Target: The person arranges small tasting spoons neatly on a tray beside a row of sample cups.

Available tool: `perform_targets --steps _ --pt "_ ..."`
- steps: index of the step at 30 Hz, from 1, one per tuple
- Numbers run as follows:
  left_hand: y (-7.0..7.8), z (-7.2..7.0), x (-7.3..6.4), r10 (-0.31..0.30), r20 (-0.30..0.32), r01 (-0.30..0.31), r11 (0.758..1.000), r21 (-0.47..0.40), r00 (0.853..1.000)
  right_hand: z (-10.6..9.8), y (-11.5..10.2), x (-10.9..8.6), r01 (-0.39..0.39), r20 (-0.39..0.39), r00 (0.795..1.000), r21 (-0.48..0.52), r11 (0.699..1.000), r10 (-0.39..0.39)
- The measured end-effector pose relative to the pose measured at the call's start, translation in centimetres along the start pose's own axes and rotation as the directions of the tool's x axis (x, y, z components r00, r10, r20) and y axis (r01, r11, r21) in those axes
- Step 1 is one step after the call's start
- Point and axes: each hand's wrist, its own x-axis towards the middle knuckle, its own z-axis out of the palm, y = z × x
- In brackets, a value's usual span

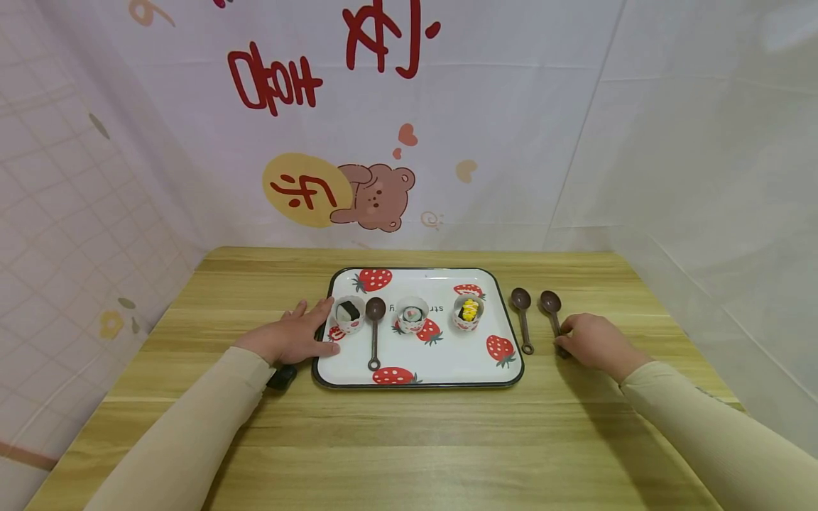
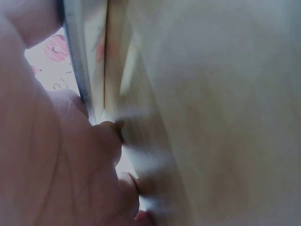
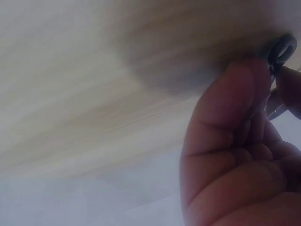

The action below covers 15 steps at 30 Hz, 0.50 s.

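At the far right, my right hand (image 1: 596, 344) pinches the handle of a brown spoon (image 1: 550, 302) between thumb and fingers. In the right wrist view the ring end of that spoon's handle (image 3: 283, 49) pokes out past the fingertips. A second brown spoon (image 1: 521, 300) lies just left of it, beside the tray. My left hand (image 1: 295, 335) rests with spread fingers on the left edge of the white strawberry tray (image 1: 447, 362), its thumb over the rim. Nearest to it on the tray are a small cup (image 1: 349, 326) holding a rice ball and a third brown spoon (image 1: 375, 333).
Further right on the tray stand a cup (image 1: 412, 325) with a sushi roll and a cup (image 1: 468, 324) with a yellow-topped piece. The tray sits on a wooden table (image 1: 409, 440). White printed curtains (image 1: 498, 128) close off the back and sides.
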Motion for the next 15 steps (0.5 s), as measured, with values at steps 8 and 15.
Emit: perform_targets --steps 8,15 --pt "0.22 -0.02 0.03 -0.011 0.007 0.011 1.0 -0.006 1.0 -0.06 -0.04 -0.17 -0.004 -0.009 1.0 0.028 1.0 0.005" --pt "0.14 -0.07 0.0 -0.01 0.008 0.01 1.0 -0.006 1.0 -0.52 -0.04 -0.17 -0.02 0.035 0.999 0.062 0.998 0.018"
